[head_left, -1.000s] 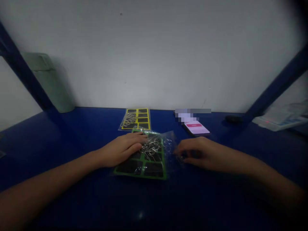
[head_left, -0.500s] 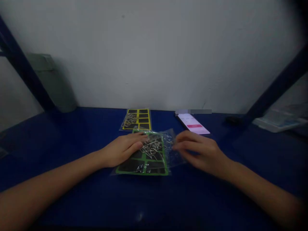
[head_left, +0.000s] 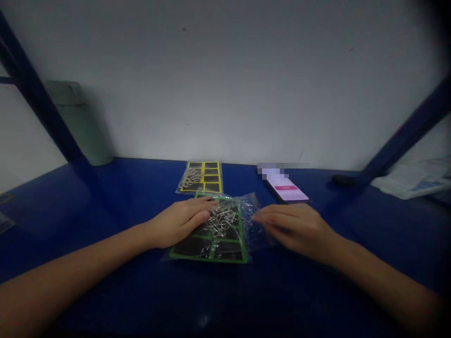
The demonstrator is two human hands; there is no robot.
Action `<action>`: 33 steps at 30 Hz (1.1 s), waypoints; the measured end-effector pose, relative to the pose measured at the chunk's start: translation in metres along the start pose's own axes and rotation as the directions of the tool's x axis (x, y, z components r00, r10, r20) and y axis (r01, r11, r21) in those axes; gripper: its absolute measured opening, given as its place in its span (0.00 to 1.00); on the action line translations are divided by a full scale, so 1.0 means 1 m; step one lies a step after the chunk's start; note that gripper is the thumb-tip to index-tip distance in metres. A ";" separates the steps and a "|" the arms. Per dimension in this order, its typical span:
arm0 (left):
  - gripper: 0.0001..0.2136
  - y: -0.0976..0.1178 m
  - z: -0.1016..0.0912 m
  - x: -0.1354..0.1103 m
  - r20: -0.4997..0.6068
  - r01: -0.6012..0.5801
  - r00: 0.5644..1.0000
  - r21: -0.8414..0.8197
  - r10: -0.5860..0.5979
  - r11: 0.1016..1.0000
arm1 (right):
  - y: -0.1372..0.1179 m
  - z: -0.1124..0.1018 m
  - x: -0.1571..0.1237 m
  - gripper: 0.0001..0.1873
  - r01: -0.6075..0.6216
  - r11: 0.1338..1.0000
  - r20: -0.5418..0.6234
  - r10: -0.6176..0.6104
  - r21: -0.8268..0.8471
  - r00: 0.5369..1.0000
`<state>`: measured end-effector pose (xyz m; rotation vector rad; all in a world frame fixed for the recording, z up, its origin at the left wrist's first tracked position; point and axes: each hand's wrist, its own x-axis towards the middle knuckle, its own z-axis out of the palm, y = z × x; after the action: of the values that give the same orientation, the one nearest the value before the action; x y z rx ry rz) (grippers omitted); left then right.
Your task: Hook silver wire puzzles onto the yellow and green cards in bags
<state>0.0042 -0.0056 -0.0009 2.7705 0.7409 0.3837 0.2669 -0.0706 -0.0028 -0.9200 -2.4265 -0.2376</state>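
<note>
A clear plastic bag with a green card [head_left: 225,239] of black panels and loose metal wire rings lies on the blue table [head_left: 141,291]. My left hand [head_left: 179,220] lies flat on the bag's left part, fingers stretched toward the rings. My right hand [head_left: 296,227] rests on the bag's open right edge, fingers extended and close together, touching the plastic. A second bag with a yellow card [head_left: 202,177] and more rings lies just behind.
A phone [head_left: 287,188] with a lit screen lies to the right of the yellow card. A pale green container [head_left: 79,124] stands at the back left by a dark blue strut. A small dark object [head_left: 342,179] and white packets [head_left: 412,178] sit at the right.
My right hand has moved left from the table onto the bag's right edge. The left hand has stayed on the bag.
</note>
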 end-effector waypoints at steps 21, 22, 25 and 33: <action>0.20 0.004 0.001 0.004 0.076 -0.072 0.995 0.117 0.064 0.990 | 0.012 0.005 0.004 0.12 -0.216 0.973 0.232 0.193 0.077 0.953; 0.21 0.005 0.002 0.003 0.081 -0.057 0.996 0.109 0.048 0.992 | 0.012 0.005 0.004 0.11 -0.194 0.979 0.249 0.173 0.059 0.953; 0.24 0.006 0.003 0.003 0.086 -0.032 0.996 0.086 0.025 0.996 | 0.012 0.006 0.004 0.12 -0.185 0.982 0.254 0.174 0.021 0.951; 0.25 0.009 0.005 0.004 0.095 0.022 0.995 0.088 -0.031 0.996 | 0.011 0.005 0.005 0.10 -0.271 0.959 0.289 0.238 0.079 0.927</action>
<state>0.0131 -0.0119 -0.0027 2.8333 0.7876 0.2151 0.2690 -0.0572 -0.0048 -1.2728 -2.5007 0.1384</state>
